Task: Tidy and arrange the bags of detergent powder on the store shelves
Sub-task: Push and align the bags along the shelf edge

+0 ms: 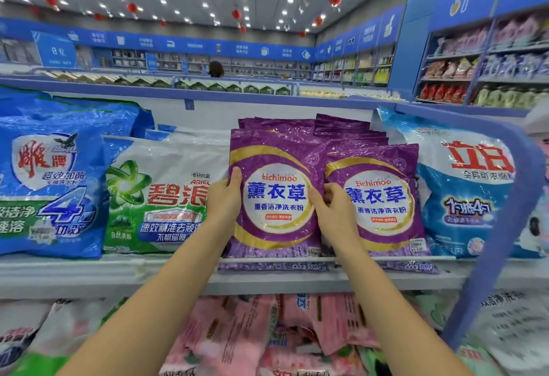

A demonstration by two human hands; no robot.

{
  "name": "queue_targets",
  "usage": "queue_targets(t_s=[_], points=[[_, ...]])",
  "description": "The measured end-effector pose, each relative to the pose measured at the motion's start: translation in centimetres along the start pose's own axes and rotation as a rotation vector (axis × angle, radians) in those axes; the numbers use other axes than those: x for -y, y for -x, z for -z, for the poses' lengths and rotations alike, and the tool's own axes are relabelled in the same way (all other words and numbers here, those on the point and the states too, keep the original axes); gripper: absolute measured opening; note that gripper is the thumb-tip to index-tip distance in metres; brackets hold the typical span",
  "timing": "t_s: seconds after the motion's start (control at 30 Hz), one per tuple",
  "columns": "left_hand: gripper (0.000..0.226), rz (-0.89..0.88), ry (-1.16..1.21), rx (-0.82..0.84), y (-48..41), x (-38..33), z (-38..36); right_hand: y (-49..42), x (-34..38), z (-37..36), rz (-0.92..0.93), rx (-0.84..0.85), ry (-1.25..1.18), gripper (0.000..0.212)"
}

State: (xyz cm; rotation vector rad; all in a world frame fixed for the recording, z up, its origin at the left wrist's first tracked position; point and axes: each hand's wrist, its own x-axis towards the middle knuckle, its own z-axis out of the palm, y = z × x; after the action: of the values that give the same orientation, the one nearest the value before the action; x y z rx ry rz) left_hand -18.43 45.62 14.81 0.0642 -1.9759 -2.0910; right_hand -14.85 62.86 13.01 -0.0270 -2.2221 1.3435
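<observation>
Two rows of purple lavender detergent bags stand upright on the white shelf (89,268). The front bag of the left row (274,197) is held at both side edges. My left hand (224,200) grips its left edge with the thumb on the front face. My right hand (329,209) grips its right edge, fingers tucked between it and the front bag of the right row (383,200). More purple bags (297,124) stand behind both.
A white-green Ariel bag (160,194) and a large blue bag (50,179) stand to the left. A blue-white bag (466,194) stands to the right beside a curved blue shelf frame (505,227). Pink bags (267,334) lie on the shelf below.
</observation>
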Motion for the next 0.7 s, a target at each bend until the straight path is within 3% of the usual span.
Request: queue_targets(t_s=[0.1, 0.2, 0.33, 0.43, 0.57, 0.7], points=[[0.028, 0.019, -0.002, 0.104, 0.0, -0.5, 0.4, 0.6, 0.2, -0.5, 0.002, -0.072, -0.034, 0.028], [0.036, -0.102, -0.073, 0.170, 1.1, -0.5, 1.3, 1.8, 0.4, -0.6, 0.090, -0.152, -0.054, 0.035], [0.054, -0.563, -0.309, 0.103, 5.0, 1.8, 2.3, 4.9, 0.1, -1.6, 0.383, -0.263, 0.252, 0.035], [0.057, -0.821, -0.687, 0.008, 6.4, 4.2, 2.8, 6.5, -0.7, -2.9, 0.517, -0.246, 0.483, 0.034], [0.058, -0.802, -1.157, 0.094, 5.8, 6.1, 3.3, 6.9, -1.4, -3.1, 0.487, -0.239, 0.570, 0.036], [0.070, -0.709, -1.315, 0.166, 5.2, 5.9, 3.1, 7.2, -1.7, -3.4, 0.431, -0.234, 0.628, 0.039]])
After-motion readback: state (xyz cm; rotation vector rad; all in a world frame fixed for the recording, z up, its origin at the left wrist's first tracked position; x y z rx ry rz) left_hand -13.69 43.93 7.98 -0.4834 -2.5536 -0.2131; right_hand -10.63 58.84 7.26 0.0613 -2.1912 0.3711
